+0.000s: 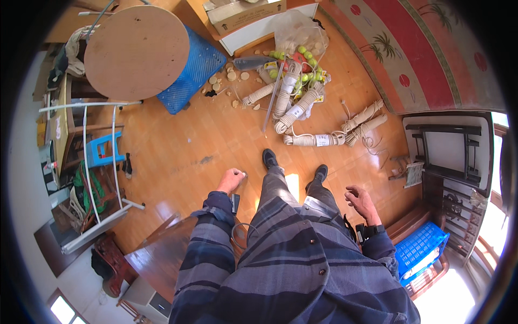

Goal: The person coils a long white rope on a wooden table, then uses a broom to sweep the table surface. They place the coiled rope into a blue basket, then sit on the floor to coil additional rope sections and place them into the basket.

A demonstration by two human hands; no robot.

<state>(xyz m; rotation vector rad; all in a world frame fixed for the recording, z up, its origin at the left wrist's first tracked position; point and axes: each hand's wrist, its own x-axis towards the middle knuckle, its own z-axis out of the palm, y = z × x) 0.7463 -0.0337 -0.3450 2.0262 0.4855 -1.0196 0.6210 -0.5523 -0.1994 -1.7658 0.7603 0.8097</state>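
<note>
My left hand [232, 180] hangs over the wooden floor beside my left leg, its fingers curled together. A pale spot shows at its fingertips, too small to tell what it is. My right hand [361, 202] is held out beside my right leg with fingers loosely bent and apart, holding nothing. On the floor before my feet lies a bundle of cream rope [311, 140] with a paper band. Further coils of rope [366, 121] lie to its right. Beyond, more banded rope [297, 111] is heaped with yellow-green balls [308, 55] and a clear plastic bag [297, 30].
Round wooden discs [231, 75] and scraps are scattered near a blue plastic mat [194, 73]. A round board [136, 52] stands at far left, above a white metal frame [85, 150] and a blue stool [104, 150]. A blue crate [419, 247] is at right. A patterned mattress [408, 52] fills the upper right.
</note>
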